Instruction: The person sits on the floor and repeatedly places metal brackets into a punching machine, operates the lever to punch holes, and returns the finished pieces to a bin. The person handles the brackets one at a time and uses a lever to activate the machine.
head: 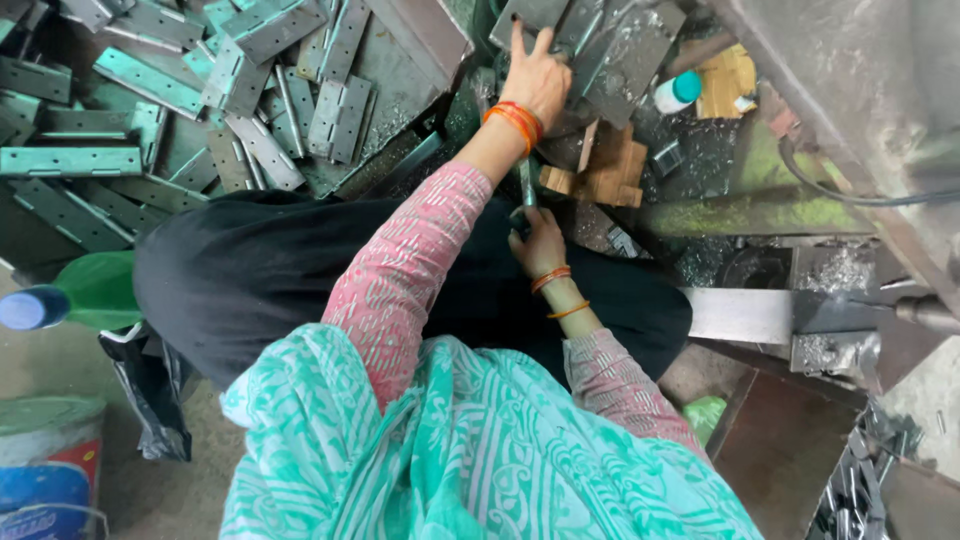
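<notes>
While the person sits on the floor with the legs in black cloth, the head camera looks down at both arms in pink patterned sleeves. The left hand (538, 80) reaches far forward, with orange bangles at the wrist, and lies with spread fingers on a grey metal plate (620, 50) at the top of the view; the fingers press flat on it and do not close around it. The right hand (540, 243) stays close to the body, above the lap, and it is clenched around a thin metal strip (524, 190) that stands up from the fist toward the left forearm. Just beside this strip, on the right, are some small wooden blocks (605, 170). On the left side lies a big pile of hinges (250, 90), grey-green and mixed in all directions. A small white bottle with a teal cap (677, 92) lies near the plate. On the right a machine (850, 300) stands with metal chips around it. At the lower left is a green bottle (85, 295) and a blue can (45, 470).
</notes>
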